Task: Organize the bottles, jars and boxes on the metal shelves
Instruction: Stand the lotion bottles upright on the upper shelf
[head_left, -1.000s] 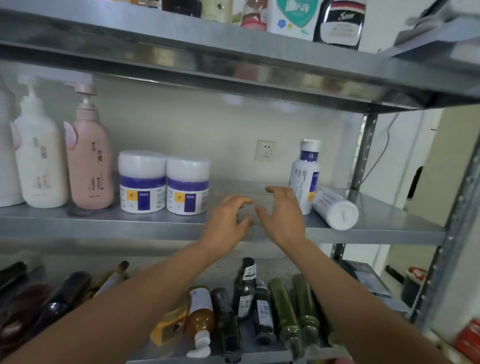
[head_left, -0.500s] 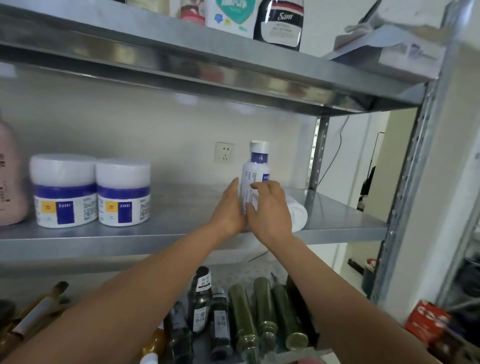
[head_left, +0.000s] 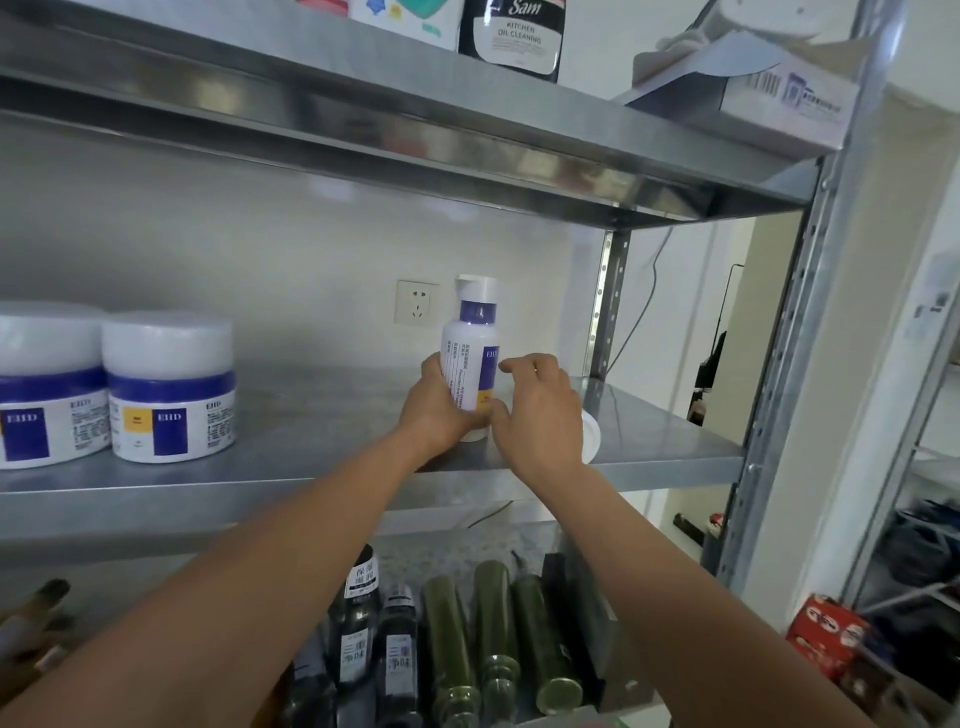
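An upright white bottle (head_left: 470, 343) with a purple band and white cap stands on the middle metal shelf (head_left: 322, 415). My left hand (head_left: 436, 405) grips its lower body from the left. My right hand (head_left: 537, 410) is just to its right with fingers curved, thumb near the bottle's base, covering most of a second white bottle (head_left: 591, 434) lying on its side. Two white jars (head_left: 169, 387) with purple bands stand at the shelf's left.
The lower shelf holds several dark and green bottles (head_left: 488, 634) lying flat. The top shelf (head_left: 467, 119) carries a black pouch (head_left: 511, 34) and a box (head_left: 769, 88). A wall socket (head_left: 415, 302) sits behind the bottle. A shelf upright (head_left: 800, 332) stands at right.
Both hands moved right along the middle shelf to the upright white bottle, and my left hand has taken hold of it. The view shifted right, dropping the pump bottles out of frame.
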